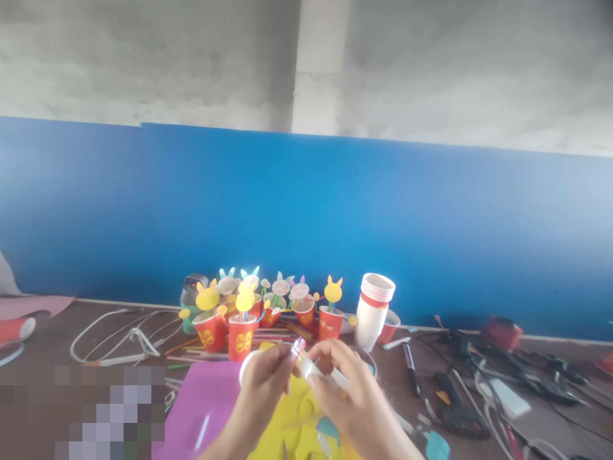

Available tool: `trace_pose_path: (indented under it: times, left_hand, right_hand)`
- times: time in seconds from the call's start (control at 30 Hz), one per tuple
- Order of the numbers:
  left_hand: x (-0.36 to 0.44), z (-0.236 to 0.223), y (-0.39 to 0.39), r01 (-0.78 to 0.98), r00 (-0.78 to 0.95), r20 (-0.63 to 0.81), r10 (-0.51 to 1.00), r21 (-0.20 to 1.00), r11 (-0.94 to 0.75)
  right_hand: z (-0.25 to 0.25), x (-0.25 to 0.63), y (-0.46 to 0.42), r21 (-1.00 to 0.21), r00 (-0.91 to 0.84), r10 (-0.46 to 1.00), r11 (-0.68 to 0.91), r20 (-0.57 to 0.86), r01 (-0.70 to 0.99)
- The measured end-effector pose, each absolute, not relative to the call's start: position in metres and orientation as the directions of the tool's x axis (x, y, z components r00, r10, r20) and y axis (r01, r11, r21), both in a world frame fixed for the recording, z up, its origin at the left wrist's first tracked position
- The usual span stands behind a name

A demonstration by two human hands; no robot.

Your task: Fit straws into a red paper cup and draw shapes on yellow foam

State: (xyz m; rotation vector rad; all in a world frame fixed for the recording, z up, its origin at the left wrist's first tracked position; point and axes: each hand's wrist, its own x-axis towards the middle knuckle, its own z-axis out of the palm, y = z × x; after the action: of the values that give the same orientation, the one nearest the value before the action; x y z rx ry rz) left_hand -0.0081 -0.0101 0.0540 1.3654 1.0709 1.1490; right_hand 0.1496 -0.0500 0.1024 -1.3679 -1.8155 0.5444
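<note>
My left hand (pixel 265 381) and my right hand (pixel 345 388) meet low in the middle of the view, both closed on a small clear tube with a pink cap (pixel 303 360). The left fingers pinch it near the capped end, while the right fingers wrap its lower part. Under my hands lie a yellow sheet (pixel 292 421) and a purple sheet (pixel 204 409). A white round lid or cup rim (pixel 245 367) shows just behind my left hand.
Several red paper cups with yellow and white paper animal heads on sticks (pixel 242 319) stand at the back. A stack of white cups (pixel 374 310) stands to their right. Cables and white wire (pixel 119 335) lie left, dark tools and cables (pixel 460 383) right. A blue wall (pixel 335 217) is behind.
</note>
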Motion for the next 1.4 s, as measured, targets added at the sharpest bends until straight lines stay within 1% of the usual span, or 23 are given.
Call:
trace_pose_path:
  times: [0.1, 0.23, 0.33, 0.4, 0.47, 0.57, 0.63, 0.77, 0.93, 1.03, 1.17, 1.3, 1.4]
  left_hand:
    - [-0.008, 0.057, -0.010, -0.080, 0.173, 0.083, 0.981, 0.994, -0.070]
    - [-0.008, 0.058, -0.009, -0.218, 0.207, 0.058, 0.977, 0.976, -0.011]
    - [-0.006, 0.060, -0.012, -0.261, 0.219, 0.061, 0.974, 0.965, -0.001]
    - [-0.006, 0.062, -0.014, -0.230, 0.217, 0.057, 0.975, 0.973, -0.006]
    - [-0.005, 0.064, -0.015, -0.168, 0.194, 0.055, 0.979, 0.986, -0.022]
    - [-0.006, 0.063, -0.014, -0.065, 0.157, 0.066, 0.985, 0.996, -0.057]
    - [-0.006, 0.063, -0.013, -0.011, 0.170, 0.075, 0.983, 0.997, -0.074]
    - [-0.007, 0.065, -0.014, 0.047, 0.286, 0.053, 0.957, 0.997, -0.069]
    - [-0.008, 0.069, -0.017, 0.117, 0.360, 0.070, 0.930, 0.986, -0.119]
    - [-0.006, 0.065, -0.019, 0.156, 0.396, 0.012, 0.918, 0.985, -0.079]
    - [-0.002, 0.055, -0.019, 0.192, 0.450, -0.070, 0.890, 0.981, -0.020]
    - [0.000, 0.046, -0.017, 0.219, 0.403, -0.095, 0.910, 0.976, 0.005]
    - [0.000, 0.048, -0.018, 0.258, 0.370, -0.077, 0.926, 0.966, -0.022]
  right_hand:
    - [0.098, 0.153, -0.045, -0.701, -0.071, 0.937, 0.306, 0.343, 0.645]
    - [0.095, 0.160, -0.037, -0.693, -0.074, 0.941, 0.294, 0.329, 0.658]
    - [0.094, 0.161, -0.035, -0.712, -0.078, 0.946, 0.288, 0.313, 0.640]
    - [0.092, 0.161, -0.034, -0.747, -0.088, 0.949, 0.295, 0.303, 0.596]
    - [0.089, 0.160, -0.033, -0.817, -0.104, 0.958, 0.282, 0.267, 0.503]
    - [0.084, 0.158, -0.030, -0.925, -0.146, 0.976, 0.202, 0.162, 0.322]
    - [0.082, 0.158, -0.029, -0.959, -0.143, 0.985, 0.127, 0.093, 0.255]
    - [0.082, 0.159, -0.028, -0.978, -0.034, 0.999, 0.003, -0.004, 0.211]
    - [0.086, 0.159, -0.029, -0.999, 0.091, 0.995, -0.045, -0.044, 0.003]
    - [0.086, 0.158, -0.027, -0.997, 0.073, 0.996, -0.048, -0.053, -0.067]
    - [0.088, 0.158, -0.028, -0.997, 0.076, 0.997, -0.004, -0.010, -0.072]
    - [0.093, 0.153, -0.033, -0.994, 0.052, 0.999, 0.016, 0.010, -0.107]
    - [0.095, 0.148, -0.034, -0.994, 0.063, 0.998, 0.018, 0.012, -0.105]
